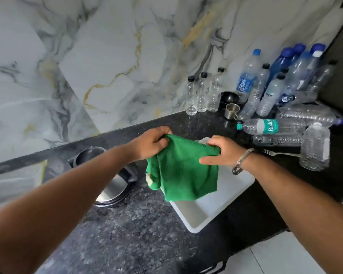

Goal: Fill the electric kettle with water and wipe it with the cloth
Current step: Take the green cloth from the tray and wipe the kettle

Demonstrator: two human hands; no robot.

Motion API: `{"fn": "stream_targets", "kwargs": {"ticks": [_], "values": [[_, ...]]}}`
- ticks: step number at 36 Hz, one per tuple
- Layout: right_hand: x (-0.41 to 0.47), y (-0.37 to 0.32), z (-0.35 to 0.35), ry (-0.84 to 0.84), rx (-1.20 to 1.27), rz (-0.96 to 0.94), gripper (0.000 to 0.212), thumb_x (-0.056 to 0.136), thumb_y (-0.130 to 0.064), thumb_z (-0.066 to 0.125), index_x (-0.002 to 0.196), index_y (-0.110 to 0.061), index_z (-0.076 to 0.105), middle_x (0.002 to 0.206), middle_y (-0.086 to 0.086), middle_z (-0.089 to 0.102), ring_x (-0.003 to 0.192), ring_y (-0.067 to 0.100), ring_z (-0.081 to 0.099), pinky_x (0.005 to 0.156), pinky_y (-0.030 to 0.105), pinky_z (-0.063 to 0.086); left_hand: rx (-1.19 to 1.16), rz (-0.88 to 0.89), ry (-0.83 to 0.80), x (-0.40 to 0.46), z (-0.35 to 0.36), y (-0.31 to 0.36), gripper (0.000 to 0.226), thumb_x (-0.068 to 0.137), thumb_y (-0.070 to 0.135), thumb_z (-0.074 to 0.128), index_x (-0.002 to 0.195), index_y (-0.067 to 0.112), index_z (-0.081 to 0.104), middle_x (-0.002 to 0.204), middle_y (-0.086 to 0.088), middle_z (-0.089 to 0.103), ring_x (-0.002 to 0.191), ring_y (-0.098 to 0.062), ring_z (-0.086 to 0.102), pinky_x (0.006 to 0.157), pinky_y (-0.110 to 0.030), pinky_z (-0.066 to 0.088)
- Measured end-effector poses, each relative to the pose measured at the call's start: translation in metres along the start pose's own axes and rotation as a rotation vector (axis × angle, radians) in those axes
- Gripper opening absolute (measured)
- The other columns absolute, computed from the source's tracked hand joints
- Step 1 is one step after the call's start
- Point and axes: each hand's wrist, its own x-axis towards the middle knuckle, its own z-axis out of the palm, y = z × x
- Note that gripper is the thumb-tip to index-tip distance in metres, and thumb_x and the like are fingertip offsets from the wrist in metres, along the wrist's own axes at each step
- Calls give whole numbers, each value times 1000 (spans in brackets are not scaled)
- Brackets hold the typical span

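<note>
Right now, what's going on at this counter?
A person holds a green microfibre cloth up by its top edge, left hand on one corner and right hand on the other. It hangs over a white plastic tray on the dark speckled stone counter. The stainless steel electric kettle sits to the left with its lid open, untouched; whether it holds water is not visible.

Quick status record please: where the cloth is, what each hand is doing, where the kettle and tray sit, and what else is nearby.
cloth: green cloth, held spread above the white tray
left hand: gripping the cloth's top left edge
right hand: gripping the top right edge
kettle: steel kettle on the counter, left of the tray, lid open
water level: cannot tell
nearby: plastic bottles, steel cup, fork at right
</note>
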Motion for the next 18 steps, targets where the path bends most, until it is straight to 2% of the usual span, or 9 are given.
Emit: {"fn": "stream_targets", "kwargs": {"ticks": [3, 5, 7, 8, 9, 11, 13, 16, 18], "values": [[21, -25, -3, 37, -29, -13, 46, 80, -36, 78, 104, 2, 66, 103, 14, 64, 97, 31, 63, 87, 40, 49, -43, 1, 59, -21, -26, -1, 15, 97, 20, 48, 90, 32, 55, 79, 8, 58, 66, -2, 54, 64, -28, 45], [30, -43, -4, 101, 137, 46, 53, 84, -40, 74, 121, -5, 61, 111, 5, 65, 105, 27, 63, 92, 38, 49, -123, -2, 134, -35, -42, -4, 5, 91, 36, 57, 91, 31, 58, 80, 7, 61, 69, -6, 58, 66, -29, 49], [35, -63, -3, 133, 336, 78, 48, 79, -46, 76, 120, -25, 62, 103, -14, 69, 95, 9, 68, 84, 24, 53, -148, 12, 158, -49, -60, -7, 25, 79, 47, 77, 92, 37, 59, 80, 14, 62, 69, -3, 60, 64, -22, 51], [38, -73, -2, 126, 409, 62, 48, 73, -49, 78, 115, -30, 63, 95, -19, 73, 89, 4, 70, 77, 19, 55, -116, 14, 148, -56, -70, -9, 35, 71, 47, 85, 93, 39, 58, 80, 15, 63, 69, -2, 60, 63, -19, 51], [42, -82, -3, 114, 456, 52, 56, 68, -51, 79, 117, -28, 62, 95, -14, 75, 90, 6, 71, 77, 22, 56, -65, 11, 142, -63, -79, -11, 43, 66, 43, 91, 93, 40, 58, 81, 14, 63, 68, -1, 60, 62, -17, 51], [49, -103, -6, 119, 471, 14, 72, 68, -52, 80, 126, -16, 56, 117, 6, 70, 112, 24, 64, 96, 42, 52, -1, -20, 192, -76, -98, -17, 47, 64, 31, 97, 90, 36, 59, 81, 10, 66, 66, -2, 62, 60, -17, 52], [51, -123, -9, 121, 492, -57, 80, 65, -54, 82, 128, -13, 55, 128, 13, 62, 121, 31, 56, 105, 53, 43, -76, -43, 283, -88, -116, -18, 45, 62, 26, 98, 89, 32, 63, 79, 6, 70, 67, -4, 68, 62, -22, 58], [52, -156, -9, 15, 628, -110, 89, 46, -56, 91, 121, -17, 63, 120, 8, 70, 114, 26, 64, 97, 45, 51, -372, -11, 367, -114, -143, -18, 41, 61, 17, 92, 94, 21, 68, 80, -2, 78, 72, -17, 76, 65, -31, 64], [55, -173, -2, -77, 679, -163, 70, 50, -48, 93, 110, -22, 71, 111, 3, 74, 105, 20, 69, 86, 34, 58, -508, 16, 361, -138, -161, -18, 41, 63, 13, 92, 98, 18, 71, 84, -4, 79, 75, -19, 77, 68, -30, 65]]}}
